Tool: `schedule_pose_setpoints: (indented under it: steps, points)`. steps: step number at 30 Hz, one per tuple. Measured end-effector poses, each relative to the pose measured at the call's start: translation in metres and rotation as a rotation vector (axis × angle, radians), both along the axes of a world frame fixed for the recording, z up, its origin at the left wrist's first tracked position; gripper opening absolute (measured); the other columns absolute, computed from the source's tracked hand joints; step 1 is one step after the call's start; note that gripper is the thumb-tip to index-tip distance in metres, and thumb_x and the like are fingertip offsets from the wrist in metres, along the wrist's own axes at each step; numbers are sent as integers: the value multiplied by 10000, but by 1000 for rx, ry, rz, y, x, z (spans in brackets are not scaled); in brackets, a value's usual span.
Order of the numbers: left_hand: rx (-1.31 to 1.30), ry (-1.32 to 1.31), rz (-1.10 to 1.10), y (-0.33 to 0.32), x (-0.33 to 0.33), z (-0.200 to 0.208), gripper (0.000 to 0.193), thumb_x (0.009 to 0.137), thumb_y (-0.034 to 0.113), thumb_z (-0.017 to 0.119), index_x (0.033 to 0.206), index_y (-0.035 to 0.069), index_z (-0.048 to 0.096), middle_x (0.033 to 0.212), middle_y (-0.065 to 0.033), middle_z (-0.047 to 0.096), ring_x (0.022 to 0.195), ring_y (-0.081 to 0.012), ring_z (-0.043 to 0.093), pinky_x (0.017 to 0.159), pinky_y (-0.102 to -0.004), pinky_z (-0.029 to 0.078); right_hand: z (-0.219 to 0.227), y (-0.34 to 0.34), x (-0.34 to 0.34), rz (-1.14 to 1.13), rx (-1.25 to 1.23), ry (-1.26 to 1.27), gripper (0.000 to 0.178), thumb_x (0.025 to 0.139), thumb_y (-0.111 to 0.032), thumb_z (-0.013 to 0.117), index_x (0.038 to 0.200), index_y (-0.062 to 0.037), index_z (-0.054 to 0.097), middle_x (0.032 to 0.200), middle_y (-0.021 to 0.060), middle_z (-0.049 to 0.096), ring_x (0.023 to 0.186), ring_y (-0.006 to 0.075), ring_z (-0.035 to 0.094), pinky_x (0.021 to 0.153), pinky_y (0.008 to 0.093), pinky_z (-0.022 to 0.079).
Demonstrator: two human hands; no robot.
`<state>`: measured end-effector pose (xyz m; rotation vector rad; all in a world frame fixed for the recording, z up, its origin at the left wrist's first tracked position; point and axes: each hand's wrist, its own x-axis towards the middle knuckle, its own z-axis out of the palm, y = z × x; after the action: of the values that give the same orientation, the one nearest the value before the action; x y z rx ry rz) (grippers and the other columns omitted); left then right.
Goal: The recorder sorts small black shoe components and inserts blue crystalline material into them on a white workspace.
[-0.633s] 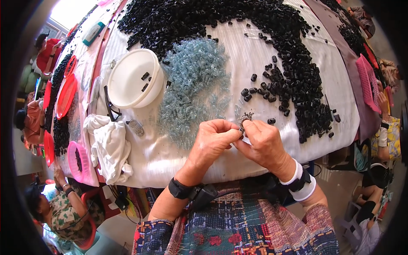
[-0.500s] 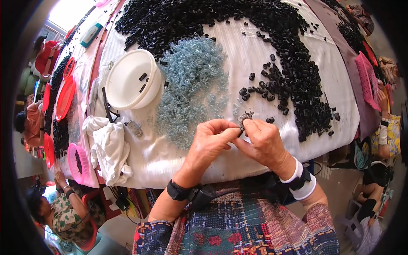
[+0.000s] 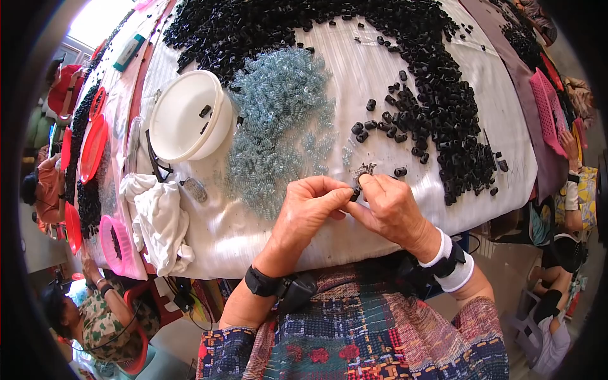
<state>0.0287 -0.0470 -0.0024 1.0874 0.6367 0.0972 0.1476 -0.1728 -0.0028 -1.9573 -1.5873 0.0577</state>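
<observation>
Both hands meet over the cloth near the table's front edge. My left hand [image 3: 309, 206] is closed, thumb and forefinger pinching a small black plastic part [image 3: 355, 194], mostly hidden by fingers. My right hand [image 3: 396, 212] is closed too, its fingertips pressed against the same part from the right. Just beyond the right fingertips lies a small clump of dark metallic bits [image 3: 364, 170]; whether the fingers touch it I cannot tell. Left of the hands spreads a heap of pale bluish coil springs [image 3: 278, 114]. A single black part [image 3: 400, 171] rests close to my right hand.
Black parts are piled [image 3: 456, 126] at the right and across the back. A white plastic tub [image 3: 215, 136] holds a few. Nearby lie a crumpled white cloth [image 3: 155, 221], black-framed glasses [image 3: 156, 161] and a pink basket [image 3: 548, 111]. Other people sit along both sides.
The view has shifted slightly, so the table things sit a little further left. My hands stay together around the small black part, with only slight finger movement.
</observation>
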Motion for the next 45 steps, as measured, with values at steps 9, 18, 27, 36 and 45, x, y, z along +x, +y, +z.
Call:
schedule_pose_setpoints:
  steps: [9,18,27,36,45]
  points:
    - [-364,-88,-190,8,2,-4,261,885,239,565,968,4,643,916,-75,659,781,-115,618,680,-249,509,14,0,7,17,214,-43,365,645,-211,765,832,10,543,676,93,497,607,248,524,516,336,448]
    - [-612,-237,-228,7,4,-7,200,875,134,552,978,-32,592,972,-129,629,854,-196,631,745,-316,523,15,-1,9,47,301,65,406,621,-161,779,905,28,559,776,118,533,684,272,546,579,343,472]
    - [-348,-133,-21,5,5,5,122,824,41,626,941,18,600,870,-113,657,756,-182,649,646,-281,544,18,-5,9,24,255,452,333,674,-69,674,968,39,562,826,136,562,721,243,563,592,327,473]
    - [-23,-68,23,2,5,6,131,790,53,682,899,7,626,829,-78,660,737,-152,646,602,-250,523,17,0,10,-59,215,549,254,729,50,643,972,23,573,845,90,600,645,150,568,523,252,457]
    - [-14,-124,44,1,4,0,163,791,48,681,937,-3,629,845,-88,661,729,-162,650,605,-249,527,11,-2,6,-143,193,967,211,807,34,602,1017,28,579,846,42,604,759,86,576,652,211,479]
